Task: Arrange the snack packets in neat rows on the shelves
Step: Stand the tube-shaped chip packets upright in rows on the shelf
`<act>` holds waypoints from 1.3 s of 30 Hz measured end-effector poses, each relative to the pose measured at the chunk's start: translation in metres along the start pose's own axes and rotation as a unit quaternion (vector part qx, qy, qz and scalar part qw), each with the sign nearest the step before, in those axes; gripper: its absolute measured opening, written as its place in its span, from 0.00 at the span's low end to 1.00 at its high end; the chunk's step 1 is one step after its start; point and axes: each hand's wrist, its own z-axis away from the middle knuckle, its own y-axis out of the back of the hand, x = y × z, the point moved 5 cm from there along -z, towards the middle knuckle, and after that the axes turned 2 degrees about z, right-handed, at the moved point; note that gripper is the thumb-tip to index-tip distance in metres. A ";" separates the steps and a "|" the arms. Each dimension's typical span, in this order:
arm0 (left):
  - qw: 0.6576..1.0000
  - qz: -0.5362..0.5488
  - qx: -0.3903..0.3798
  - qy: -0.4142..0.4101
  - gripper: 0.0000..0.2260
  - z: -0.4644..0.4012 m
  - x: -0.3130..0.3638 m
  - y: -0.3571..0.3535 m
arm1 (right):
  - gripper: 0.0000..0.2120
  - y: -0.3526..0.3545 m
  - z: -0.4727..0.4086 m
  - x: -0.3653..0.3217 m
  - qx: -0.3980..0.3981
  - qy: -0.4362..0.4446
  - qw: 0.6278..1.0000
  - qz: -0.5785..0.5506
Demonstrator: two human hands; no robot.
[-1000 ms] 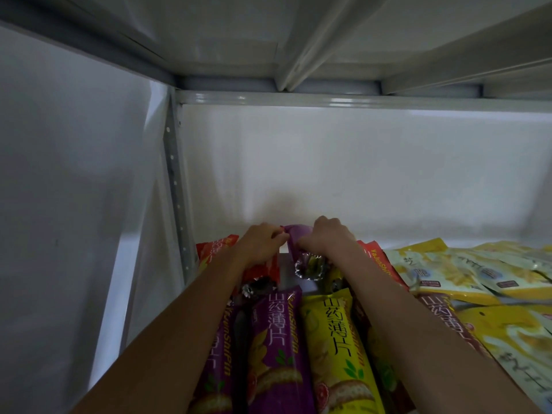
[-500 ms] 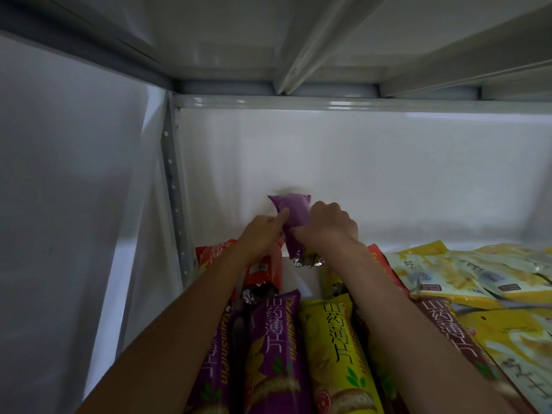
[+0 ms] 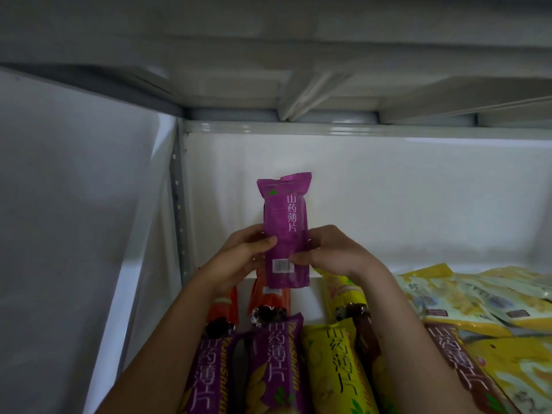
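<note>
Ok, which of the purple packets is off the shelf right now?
The purple packet with its barcode facing the camera, held upright between the left hand and right hand. The other purple packets lie flat in the front row.

The purple packet [image 3: 285,231] hides the fingertips of both hands behind it. At 6 o'clock, the lying packets [image 3: 276,369] run off the bottom edge; at 3 o'clock the yellow bags [image 3: 478,303] are cut by the right edge, their print too small to read.
</note>
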 end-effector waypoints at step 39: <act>0.997 -0.061 0.029 -0.023 0.17 0.009 0.032 -0.006 | 0.13 0.029 0.015 -0.003 0.007 0.086 0.980 -0.181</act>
